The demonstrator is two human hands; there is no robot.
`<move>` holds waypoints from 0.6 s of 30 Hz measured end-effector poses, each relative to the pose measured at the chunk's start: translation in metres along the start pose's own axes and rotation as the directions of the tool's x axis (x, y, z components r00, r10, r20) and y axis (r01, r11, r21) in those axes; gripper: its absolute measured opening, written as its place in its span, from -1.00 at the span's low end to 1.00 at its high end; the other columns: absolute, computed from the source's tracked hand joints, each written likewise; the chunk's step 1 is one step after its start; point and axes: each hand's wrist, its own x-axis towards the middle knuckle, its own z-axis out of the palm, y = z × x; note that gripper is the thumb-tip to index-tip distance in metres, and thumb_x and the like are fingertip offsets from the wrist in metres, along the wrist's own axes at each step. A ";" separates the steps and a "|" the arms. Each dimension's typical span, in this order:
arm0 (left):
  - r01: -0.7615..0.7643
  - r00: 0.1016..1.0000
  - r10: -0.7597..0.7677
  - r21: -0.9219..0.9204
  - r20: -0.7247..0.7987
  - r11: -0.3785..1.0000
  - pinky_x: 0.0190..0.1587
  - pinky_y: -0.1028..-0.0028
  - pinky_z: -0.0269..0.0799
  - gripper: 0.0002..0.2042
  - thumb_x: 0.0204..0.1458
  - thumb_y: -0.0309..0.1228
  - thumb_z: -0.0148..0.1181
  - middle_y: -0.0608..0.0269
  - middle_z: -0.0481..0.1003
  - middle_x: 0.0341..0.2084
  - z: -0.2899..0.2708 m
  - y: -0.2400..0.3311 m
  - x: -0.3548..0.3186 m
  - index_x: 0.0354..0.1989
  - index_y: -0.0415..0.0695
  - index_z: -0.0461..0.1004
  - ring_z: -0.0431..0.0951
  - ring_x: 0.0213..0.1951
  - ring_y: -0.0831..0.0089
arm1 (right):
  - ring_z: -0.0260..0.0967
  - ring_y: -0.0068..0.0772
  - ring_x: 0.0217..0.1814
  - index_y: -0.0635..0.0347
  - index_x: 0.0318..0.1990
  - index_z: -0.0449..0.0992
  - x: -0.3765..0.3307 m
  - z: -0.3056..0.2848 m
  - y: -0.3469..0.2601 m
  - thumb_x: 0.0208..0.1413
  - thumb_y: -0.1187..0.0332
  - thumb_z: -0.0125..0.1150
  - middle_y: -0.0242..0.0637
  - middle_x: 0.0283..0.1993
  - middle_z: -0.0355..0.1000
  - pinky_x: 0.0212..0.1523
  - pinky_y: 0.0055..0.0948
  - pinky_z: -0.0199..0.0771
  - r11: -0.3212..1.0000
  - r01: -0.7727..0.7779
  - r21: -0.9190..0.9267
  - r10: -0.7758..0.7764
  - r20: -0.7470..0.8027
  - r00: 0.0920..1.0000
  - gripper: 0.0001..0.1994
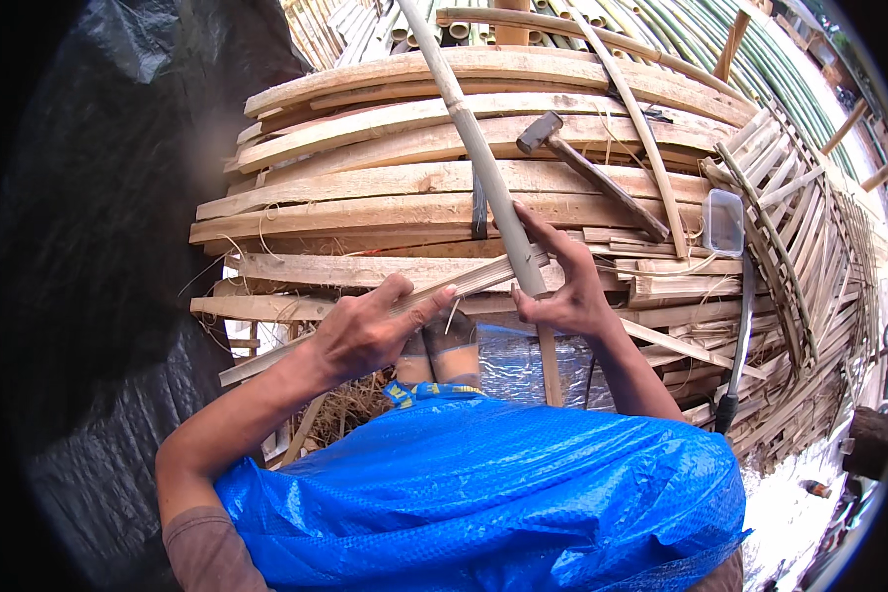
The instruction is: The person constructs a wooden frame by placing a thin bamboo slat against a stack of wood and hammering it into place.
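My left hand (365,331) is closed round a narrow bundle of bamboo slats (474,279), thumb along the top. The slats slant up to the right, and their far end meets a long pale bamboo pole (483,163). This pole runs from the top edge down toward my lap. Around its lower end curls my right hand (572,281), with the index fingertip and the thumb touching it; the other fingers are partly hidden. Below the pole's end, a thin wooden strip (549,365) points down to the blue plastic sheet (483,483) over my lap.
Stacked wooden beams (365,212) lie across in front of me. On them rest a hammer (597,173), a curved bamboo strip (651,148) and a clear plastic container (723,223). A long blade with a dark handle (740,355) stands at right. Black sheeting (109,247) hangs at left.
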 end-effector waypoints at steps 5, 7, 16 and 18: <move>0.015 1.000 -0.014 -0.026 0.022 1.000 -0.70 0.46 0.49 -0.39 -0.02 -0.57 0.14 0.20 0.28 -0.40 0.004 0.000 -0.003 0.31 0.04 0.33 0.37 -0.65 0.48 | 0.26 -0.22 0.36 0.39 0.37 0.15 -0.004 0.005 0.004 -0.25 0.36 0.33 0.04 0.26 0.35 0.40 -0.33 0.08 0.995 -0.057 0.086 0.057 0.001 0.998 -0.10; 0.008 1.000 -0.008 -0.035 0.012 0.999 -0.68 0.44 0.49 -0.39 -0.02 -0.58 0.14 0.20 0.28 -0.40 0.004 0.000 -0.002 0.30 0.04 0.34 0.38 -0.64 0.46 | 0.23 -0.22 0.38 0.39 0.38 0.14 -0.005 0.004 0.006 -0.24 0.36 0.33 0.05 0.27 0.34 0.41 -0.32 0.05 0.993 -0.071 0.099 0.069 0.022 0.997 -0.10; 0.062 0.994 -0.060 -0.020 0.088 0.998 -0.62 0.39 0.53 -0.47 -0.02 -0.56 0.25 0.17 0.40 -0.41 -0.002 0.001 0.003 0.21 -0.03 0.44 0.51 -0.57 0.37 | 0.22 -0.24 0.39 0.32 0.41 0.11 -0.005 0.005 0.015 -0.19 0.36 0.34 -0.02 0.26 0.36 0.44 -0.28 -0.01 0.985 -0.082 0.149 0.077 0.038 0.996 -0.10; 0.085 0.991 -0.080 -0.048 0.104 0.995 -0.62 0.40 0.53 -0.47 -0.02 -0.56 0.25 0.16 0.40 -0.40 -0.001 0.002 0.002 0.21 -0.03 0.43 0.51 -0.57 0.37 | 0.22 -0.24 0.38 0.32 0.41 0.10 -0.005 0.005 0.016 -0.19 0.36 0.34 -0.03 0.25 0.37 0.44 -0.28 -0.01 0.984 -0.090 0.155 0.084 0.047 0.995 -0.10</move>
